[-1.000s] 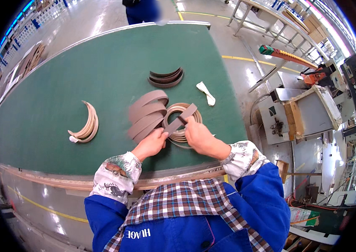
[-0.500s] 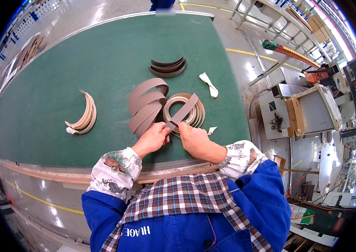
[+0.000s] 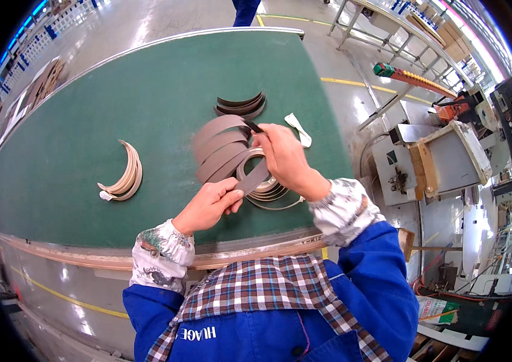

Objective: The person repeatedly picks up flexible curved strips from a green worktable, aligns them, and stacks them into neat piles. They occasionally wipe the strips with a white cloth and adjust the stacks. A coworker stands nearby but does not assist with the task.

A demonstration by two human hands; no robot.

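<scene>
A brown, flat edge-banding strip (image 3: 222, 134) curls in several loose loops over the middle of the green table. My left hand (image 3: 209, 204) is closed on a near stretch of it, thumb on top. Farther off and to the right, my right hand (image 3: 285, 155) has its fingers closed round a dark-looking part of the strip. Partly under the strip and my right hand lies a round coil of beige banding (image 3: 268, 194). Beyond the loops sits a small stack of curved dark brown strips (image 3: 241, 107).
A crescent-shaped bundle of beige strips (image 3: 128, 172) lies at the left of the green table (image 3: 87, 114). A twisted white scrap (image 3: 298, 130) is beside my right hand. Machinery with a box-like tray (image 3: 452, 158) stands off the right edge; a person's blue-clad leg (image 3: 245, 12) shows beyond the far edge.
My hands were close together at the near side of the coil. The right has moved away from me with the strip; the left has shifted slightly left and nearer, still holding it.
</scene>
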